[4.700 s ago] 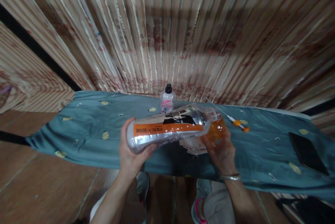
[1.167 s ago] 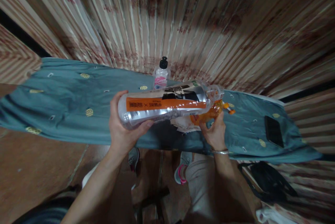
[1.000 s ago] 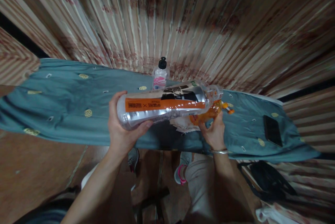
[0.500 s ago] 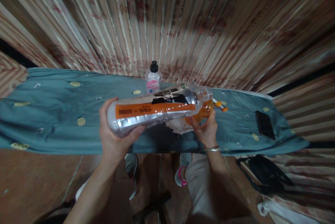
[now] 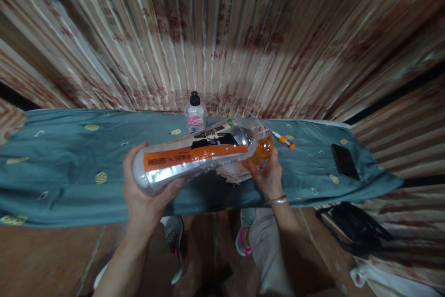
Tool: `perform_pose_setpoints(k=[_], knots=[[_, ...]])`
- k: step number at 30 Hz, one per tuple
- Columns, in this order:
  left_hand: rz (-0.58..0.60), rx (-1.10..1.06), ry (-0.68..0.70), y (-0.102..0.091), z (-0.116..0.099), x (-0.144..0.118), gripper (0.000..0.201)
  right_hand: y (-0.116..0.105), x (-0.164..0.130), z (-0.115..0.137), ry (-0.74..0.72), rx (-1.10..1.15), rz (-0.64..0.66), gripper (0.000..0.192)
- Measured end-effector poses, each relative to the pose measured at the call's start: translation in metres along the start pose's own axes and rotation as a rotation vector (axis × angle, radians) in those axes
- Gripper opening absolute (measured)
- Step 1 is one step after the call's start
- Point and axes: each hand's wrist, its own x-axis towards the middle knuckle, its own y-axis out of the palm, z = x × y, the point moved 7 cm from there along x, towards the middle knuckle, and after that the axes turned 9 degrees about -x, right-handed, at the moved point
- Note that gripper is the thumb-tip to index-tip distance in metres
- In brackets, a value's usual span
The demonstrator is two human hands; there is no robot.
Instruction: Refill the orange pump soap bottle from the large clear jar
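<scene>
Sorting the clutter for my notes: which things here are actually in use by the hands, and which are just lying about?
In use:
left hand
big bottle
right hand
orange-filled container

Lying about:
small black-capped bottle
phone
orange-tipped stick
crumpled paper
black bag

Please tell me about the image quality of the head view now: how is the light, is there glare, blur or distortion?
Head view: dim and reddish, with a dark shadow band across the striped curtain. Glare streaks run along the big bottle in the left hand. Wide-angle distortion fans the curtain stripes outward. The edges and the black phone look soft; the small bottle is fairly sharp.
</scene>
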Motion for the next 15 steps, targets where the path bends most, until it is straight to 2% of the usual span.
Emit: perform_pose_setpoints(k=[5, 15], knots=[[0.007, 0.023, 0.038, -0.0007, -0.0017, 0.0006, 0.088, -0.0008, 0.0000, 0.0018, -0.012, 0.009, -0.009, 0.079], [-0.032, 0.036, -0.034, 0.0013, -0.0023, -0.0025, 0.091, -0.0006, 0.0004, 0.0031, -0.014, 0.018, -0.007, 0.078]])
